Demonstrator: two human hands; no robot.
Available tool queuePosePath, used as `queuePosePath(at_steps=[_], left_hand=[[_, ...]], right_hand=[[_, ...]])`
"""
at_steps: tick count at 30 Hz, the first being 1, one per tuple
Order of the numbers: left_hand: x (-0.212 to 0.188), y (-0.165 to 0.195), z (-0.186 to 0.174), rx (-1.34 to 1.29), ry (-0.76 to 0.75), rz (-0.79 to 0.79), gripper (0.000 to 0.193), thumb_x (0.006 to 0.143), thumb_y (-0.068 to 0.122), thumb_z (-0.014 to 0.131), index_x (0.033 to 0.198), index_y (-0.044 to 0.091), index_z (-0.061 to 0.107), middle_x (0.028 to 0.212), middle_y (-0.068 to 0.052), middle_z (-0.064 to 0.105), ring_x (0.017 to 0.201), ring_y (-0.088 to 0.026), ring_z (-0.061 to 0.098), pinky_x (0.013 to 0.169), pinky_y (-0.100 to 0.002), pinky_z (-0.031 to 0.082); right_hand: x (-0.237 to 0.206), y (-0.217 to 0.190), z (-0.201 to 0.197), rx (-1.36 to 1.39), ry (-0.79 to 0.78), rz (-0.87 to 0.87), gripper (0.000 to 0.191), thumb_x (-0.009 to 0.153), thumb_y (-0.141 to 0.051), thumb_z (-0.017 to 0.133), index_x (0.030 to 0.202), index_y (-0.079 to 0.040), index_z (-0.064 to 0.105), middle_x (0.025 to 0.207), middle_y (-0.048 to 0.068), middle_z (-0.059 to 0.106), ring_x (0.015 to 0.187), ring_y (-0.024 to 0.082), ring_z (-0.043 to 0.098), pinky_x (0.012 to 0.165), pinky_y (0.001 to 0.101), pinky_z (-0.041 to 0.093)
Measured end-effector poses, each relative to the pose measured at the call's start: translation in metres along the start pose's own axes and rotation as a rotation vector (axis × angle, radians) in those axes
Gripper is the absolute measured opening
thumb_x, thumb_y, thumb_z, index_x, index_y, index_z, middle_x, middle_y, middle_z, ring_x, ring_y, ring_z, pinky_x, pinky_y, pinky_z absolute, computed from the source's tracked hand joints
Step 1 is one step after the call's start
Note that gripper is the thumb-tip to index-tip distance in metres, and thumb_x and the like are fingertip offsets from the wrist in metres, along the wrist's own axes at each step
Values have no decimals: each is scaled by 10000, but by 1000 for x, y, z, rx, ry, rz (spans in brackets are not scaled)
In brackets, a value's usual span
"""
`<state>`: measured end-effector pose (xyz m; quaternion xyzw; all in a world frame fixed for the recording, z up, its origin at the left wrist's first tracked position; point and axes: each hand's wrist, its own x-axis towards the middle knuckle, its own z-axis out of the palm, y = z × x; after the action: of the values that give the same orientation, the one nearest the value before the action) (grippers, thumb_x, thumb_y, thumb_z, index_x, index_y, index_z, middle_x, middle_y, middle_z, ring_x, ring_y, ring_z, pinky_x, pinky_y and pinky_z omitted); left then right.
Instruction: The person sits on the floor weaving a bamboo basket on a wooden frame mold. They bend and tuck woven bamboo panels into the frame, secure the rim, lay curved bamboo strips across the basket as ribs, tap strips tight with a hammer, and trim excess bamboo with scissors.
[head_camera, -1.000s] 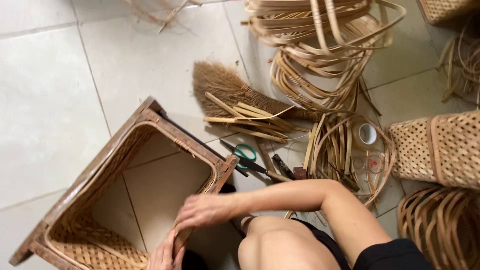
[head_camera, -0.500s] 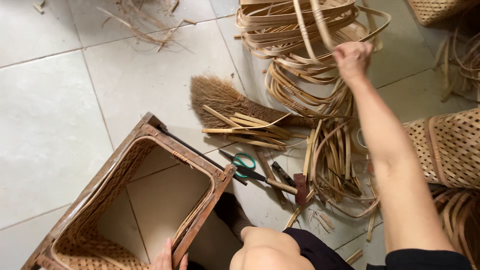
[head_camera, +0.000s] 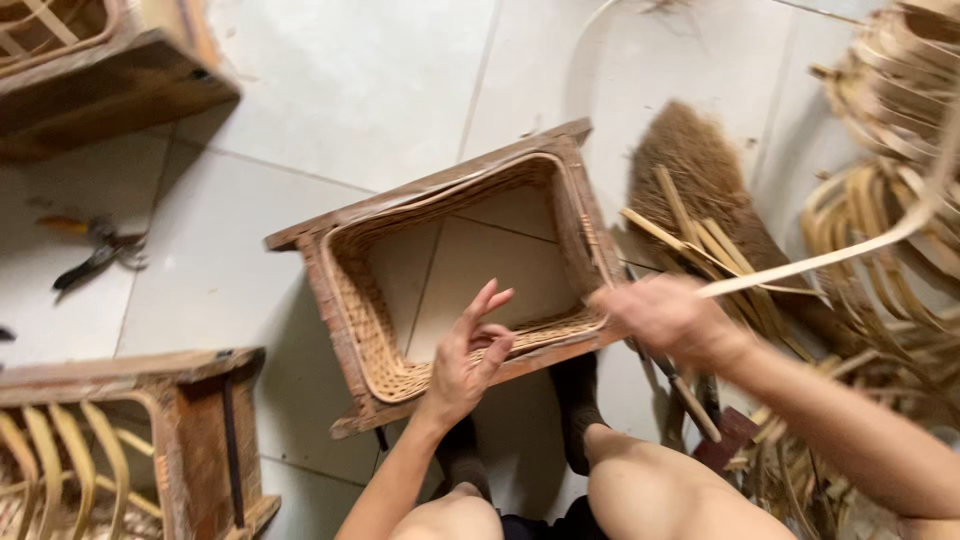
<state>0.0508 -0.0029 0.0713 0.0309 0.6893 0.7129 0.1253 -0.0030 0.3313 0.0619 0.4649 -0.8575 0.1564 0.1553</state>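
1. A wooden weaving frame (head_camera: 440, 200), partly lined with woven cane, is stood on the tiled floor (head_camera: 350, 80) between the feet.
2. The left hand (head_camera: 468, 362) is held open, fingers spread, holding nothing, at the near woven edge.
3. A long cane strip (head_camera: 800, 268) is gripped in the closed right hand (head_camera: 665, 320).
4. Judged step: a fresh strand is being fed in; its end must be threaded into the weave.

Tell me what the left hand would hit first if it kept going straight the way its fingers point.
The left hand points up and away over the woven basket in its wooden frame. Going straight on, it would probably meet the far woven wall by the frame's right corner first, though depth is hard to judge.
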Motion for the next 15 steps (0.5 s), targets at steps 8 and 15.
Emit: queuePosePath(at_steps=[8, 15], left_hand=[[-22, -29, -94, -174, 389, -216, 628, 1015, 209, 659, 1596, 85, 454, 1035, -110, 627, 849, -116, 620, 647, -274, 578], [-66, -62, -129, 1038, 427, 327, 371, 1002, 162, 631, 1357, 52, 642, 1362, -123, 648, 1250, -262, 622, 990, -386, 591]], right_hand=[[123, -87, 67, 399, -307, -55, 607, 884, -175, 631, 1475, -113, 505, 1131, 96, 652, 712, 210, 672, 599, 356, 585], [137, -114, 102, 387, -667, 47, 675, 847, -80, 612, 1505, -105, 463, 1056, 172, 579, 510, 286, 646, 475, 425, 564]])
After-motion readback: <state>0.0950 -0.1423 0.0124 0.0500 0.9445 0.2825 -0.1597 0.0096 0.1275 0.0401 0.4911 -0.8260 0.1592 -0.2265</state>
